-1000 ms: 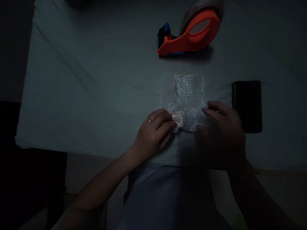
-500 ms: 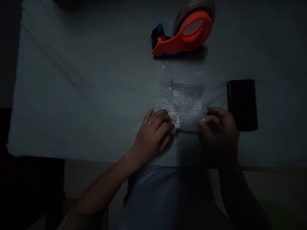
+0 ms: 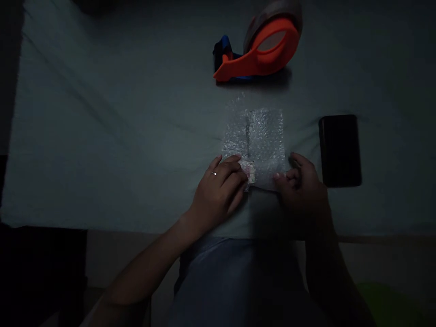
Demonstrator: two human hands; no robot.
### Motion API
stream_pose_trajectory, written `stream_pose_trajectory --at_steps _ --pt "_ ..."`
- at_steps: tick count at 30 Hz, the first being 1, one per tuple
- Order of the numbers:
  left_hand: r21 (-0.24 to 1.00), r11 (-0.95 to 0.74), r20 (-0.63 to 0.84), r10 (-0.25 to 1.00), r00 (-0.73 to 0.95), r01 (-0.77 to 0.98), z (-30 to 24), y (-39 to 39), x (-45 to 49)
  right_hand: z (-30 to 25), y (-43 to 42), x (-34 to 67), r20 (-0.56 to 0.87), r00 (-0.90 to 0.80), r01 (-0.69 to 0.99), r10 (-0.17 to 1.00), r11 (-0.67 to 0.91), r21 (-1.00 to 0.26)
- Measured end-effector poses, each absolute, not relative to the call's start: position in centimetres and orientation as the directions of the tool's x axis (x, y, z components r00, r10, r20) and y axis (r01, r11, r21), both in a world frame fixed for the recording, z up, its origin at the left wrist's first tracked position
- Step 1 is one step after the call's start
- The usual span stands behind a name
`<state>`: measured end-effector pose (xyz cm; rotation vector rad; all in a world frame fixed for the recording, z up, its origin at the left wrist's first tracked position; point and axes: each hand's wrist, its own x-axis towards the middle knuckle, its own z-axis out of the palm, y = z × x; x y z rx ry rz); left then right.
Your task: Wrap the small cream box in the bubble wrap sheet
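Observation:
A small sheet of clear bubble wrap (image 3: 261, 141) lies on the grey cloth-covered table (image 3: 119, 136), folded over a small pinkish object (image 3: 249, 170) at its near edge. My left hand (image 3: 218, 188), with a ring on one finger, has its fingers curled and pressed on the wrap's near left end, beside the pinkish object. On the wrap's near right corner, my right hand (image 3: 301, 188) is closed in a pinch. The scene is very dark.
An orange tape dispenser (image 3: 262, 50) with a roll of tape lies at the far side, a blue part at its left end. A black phone (image 3: 339, 150) rests to the right of the wrap. The table's near edge runs just below my hands.
My right hand has drawn in from above the wrap's right side and closed on its near right corner. The far part of the wrap has settled flatter. My left hand has stayed put.

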<state>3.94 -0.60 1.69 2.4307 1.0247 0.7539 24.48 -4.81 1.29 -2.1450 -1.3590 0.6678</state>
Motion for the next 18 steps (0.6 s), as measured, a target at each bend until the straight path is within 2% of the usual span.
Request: stream_pose_trajectory --at_steps 6,11,15,18 --pt "0.563 -0.650 0.374 0.751 0.545 0.511 1.5 -0.7 4.3 0.7 -4.3 22.8 -0.149 0.384 0.375 0.911 -0.302 -0.876" --pt "0.565 -0.649 0.361 0.750 0.554 0.510 1.5 -0.8 4.4 1.8 -3.5 20.5 -0.147 0.433 0.188 0.889 -0.248 -0.950" --pt "0.571 -0.644 0.350 0.751 0.560 0.508 1.6 -1.0 4.5 2.4 -3.4 18.7 -0.088 0.427 0.247 0.900 -0.209 -0.946" --pt "0.575 -0.651 0.352 0.744 0.568 0.495 1.6 -1.0 4.4 3.1 -3.7 18.1 -0.043 0.371 0.385 0.928 -0.195 -0.902"
